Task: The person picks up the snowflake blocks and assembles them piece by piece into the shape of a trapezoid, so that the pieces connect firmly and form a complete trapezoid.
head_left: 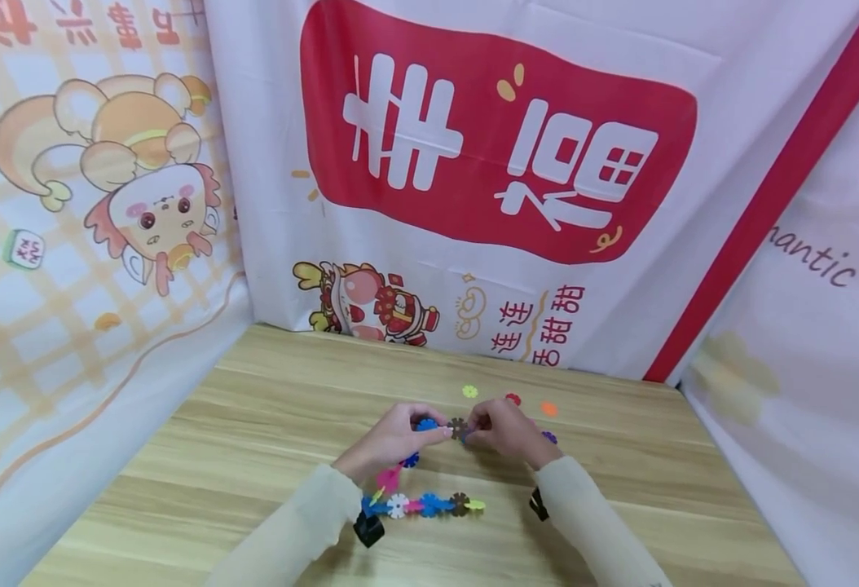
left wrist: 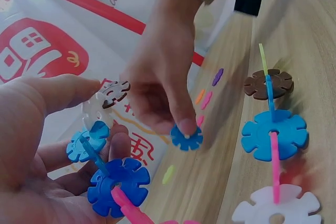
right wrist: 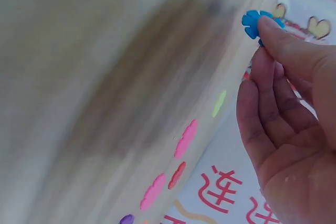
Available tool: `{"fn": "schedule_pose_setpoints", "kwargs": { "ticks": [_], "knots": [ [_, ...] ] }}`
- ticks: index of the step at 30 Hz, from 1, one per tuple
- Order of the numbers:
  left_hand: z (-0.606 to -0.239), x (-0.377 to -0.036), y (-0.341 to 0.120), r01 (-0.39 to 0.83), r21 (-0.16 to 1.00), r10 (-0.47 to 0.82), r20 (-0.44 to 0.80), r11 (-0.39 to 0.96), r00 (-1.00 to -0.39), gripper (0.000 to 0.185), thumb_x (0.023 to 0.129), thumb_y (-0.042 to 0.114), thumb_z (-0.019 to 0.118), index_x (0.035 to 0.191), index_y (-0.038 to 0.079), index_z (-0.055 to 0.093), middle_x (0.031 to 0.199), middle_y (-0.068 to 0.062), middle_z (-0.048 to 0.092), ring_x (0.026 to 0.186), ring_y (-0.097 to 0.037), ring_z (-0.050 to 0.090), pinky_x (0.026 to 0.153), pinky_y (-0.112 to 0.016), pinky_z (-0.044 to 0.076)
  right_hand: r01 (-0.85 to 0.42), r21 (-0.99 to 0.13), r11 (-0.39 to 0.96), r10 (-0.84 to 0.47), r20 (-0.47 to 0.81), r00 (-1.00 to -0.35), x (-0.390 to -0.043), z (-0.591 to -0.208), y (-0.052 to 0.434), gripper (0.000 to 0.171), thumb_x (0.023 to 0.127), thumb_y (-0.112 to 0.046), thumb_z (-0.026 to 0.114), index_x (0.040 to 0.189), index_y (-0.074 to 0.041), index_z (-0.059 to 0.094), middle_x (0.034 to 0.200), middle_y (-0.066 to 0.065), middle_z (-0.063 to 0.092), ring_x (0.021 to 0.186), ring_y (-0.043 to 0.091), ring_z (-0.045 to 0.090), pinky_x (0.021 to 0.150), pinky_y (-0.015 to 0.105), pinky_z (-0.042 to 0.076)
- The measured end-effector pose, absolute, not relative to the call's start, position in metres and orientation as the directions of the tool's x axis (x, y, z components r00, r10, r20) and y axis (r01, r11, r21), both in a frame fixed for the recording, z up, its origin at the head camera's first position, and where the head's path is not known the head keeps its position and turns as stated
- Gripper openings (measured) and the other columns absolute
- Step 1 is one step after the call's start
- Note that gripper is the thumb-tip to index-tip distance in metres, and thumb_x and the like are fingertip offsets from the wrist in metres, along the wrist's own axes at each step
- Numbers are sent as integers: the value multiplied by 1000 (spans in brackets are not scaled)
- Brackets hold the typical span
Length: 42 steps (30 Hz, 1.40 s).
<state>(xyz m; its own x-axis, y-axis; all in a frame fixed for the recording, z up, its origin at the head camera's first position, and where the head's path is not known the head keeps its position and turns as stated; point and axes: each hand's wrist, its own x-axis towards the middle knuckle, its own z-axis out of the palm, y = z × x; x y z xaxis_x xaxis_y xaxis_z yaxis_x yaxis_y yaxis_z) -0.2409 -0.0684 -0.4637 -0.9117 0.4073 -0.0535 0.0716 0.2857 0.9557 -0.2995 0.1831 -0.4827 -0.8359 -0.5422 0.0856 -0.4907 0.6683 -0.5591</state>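
My left hand grips a short assembly of snowflake-shaped plastic discs: a white disc with a brown one slotted into it, a light blue disc, a darker blue disc and a pink piece. My right hand meets it at the table's middle and pinches a small blue disc between thumb and fingertip, close to the assembly. In the head view a brown disc shows between the two hands.
A chain of joined discs lies on the wooden table below the hands. Loose discs lie beyond: yellow-green, red, orange, purple. Printed cloth banners wall the table's back and sides.
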Motion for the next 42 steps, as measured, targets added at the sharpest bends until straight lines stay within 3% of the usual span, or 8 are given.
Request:
{"fn": "schedule_pose_setpoints", "kwargs": {
  "ticks": [7,14,20,27,34,39,42],
  "knots": [
    [-465,-243,-68,69,952,394,-57,298,-918,31,99,46,73,119,22,73,124,-7,66,107,-24,62,97,-49,57,-472,-609,638,-466,183,-866,-261,-474,191,6,93,-15,82,91,-17,77,85,-6,75,74,5,66,67,21,60],
    [-468,-244,-65,69,952,397,-59,300,-916,32,97,46,75,118,21,74,120,-9,67,105,-29,63,92,-48,58,-454,-670,588,-374,273,-887,-236,-472,195,12,90,-14,85,89,-21,74,85,-8,74,76,4,70,71,22,63],
    [-469,-245,-63,71,946,392,-62,316,-918,29,98,45,74,119,24,74,119,-11,66,100,-28,61,83,-38,56,-477,-689,546,-325,351,-878,-228,-478,197,15,88,-12,86,88,-22,75,83,-9,75,75,3,70,73,27,65],
    [-470,-246,-61,109,936,403,-37,334,-915,27,99,46,72,117,26,74,117,-7,67,95,-25,61,79,-36,56,-603,-581,547,-362,485,-796,-227,-483,194,20,84,-3,87,90,-18,75,84,-6,76,77,2,71,74,22,64],
    [-470,-247,-59,151,920,406,-11,363,-914,24,101,44,71,117,26,74,110,-6,67,87,-21,59,74,-32,54,-619,-523,586,-339,536,-774,-224,-483,186,20,83,0,87,91,-15,76,84,-5,76,77,2,71,72,22,64],
    [-469,-247,-58,228,904,427,57,362,-903,33,105,40,66,132,20,72,130,-6,71,104,-20,64,87,-34,58,-648,-415,639,-346,597,-724,-223,-482,180,18,82,-1,88,91,-12,77,83,-1,77,75,6,72,69,25,65],
    [-468,-248,-58,252,899,440,76,357,-895,38,108,38,62,139,19,69,136,-5,71,92,-18,64,78,-29,58,-659,-360,661,-354,624,-696,-222,-480,176,16,82,-2,89,90,-11,77,83,0,77,74,8,73,68,25,65]
  ]
}}
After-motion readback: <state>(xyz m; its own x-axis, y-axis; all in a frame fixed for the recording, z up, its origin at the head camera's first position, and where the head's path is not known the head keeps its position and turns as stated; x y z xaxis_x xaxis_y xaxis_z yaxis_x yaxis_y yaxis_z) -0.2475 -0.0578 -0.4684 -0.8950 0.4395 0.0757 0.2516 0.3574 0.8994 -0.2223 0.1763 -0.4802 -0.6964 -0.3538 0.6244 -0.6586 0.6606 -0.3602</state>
